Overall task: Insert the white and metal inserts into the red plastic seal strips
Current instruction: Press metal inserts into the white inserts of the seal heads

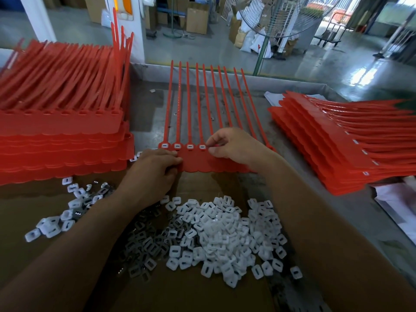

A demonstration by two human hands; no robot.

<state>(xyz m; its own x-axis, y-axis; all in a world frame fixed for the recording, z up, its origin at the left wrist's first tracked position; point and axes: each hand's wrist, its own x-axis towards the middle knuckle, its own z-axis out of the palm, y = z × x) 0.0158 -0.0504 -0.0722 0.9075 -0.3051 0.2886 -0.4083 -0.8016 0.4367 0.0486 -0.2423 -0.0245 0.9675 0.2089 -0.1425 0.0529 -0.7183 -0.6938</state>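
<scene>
The sheet of red seal strips lies flat on the grey surface straight ahead of me, between my two hands. Its scalloped tag band is toward me and its ten thin tails run away toward the far edge. The four heads on the left each carry a white piece with a dark slot, seated flush in the red.

My left hand has a narrow grip, with the fingers curled onto the left end of the tag band and holding it down. My right hand is pinched tight, thumb and forefinger closed on the fifth head. My fingertips cover that spot, so I cannot tell whether an insert sits between them. My right hand and wrist also hide the remaining heads to the right.

Just in front of me, the white inserts are heaped on brown cardboard. They are small rounded squares, each with a slot. The metal inserts lie touching their left side, darker and partly under my left forearm, so the size of that heap is unclear.

A tall stack of red sheets stands to my left, cut off by the frame. A second stack is fanned out to my right, and white specks show along its heads, too small to read
</scene>
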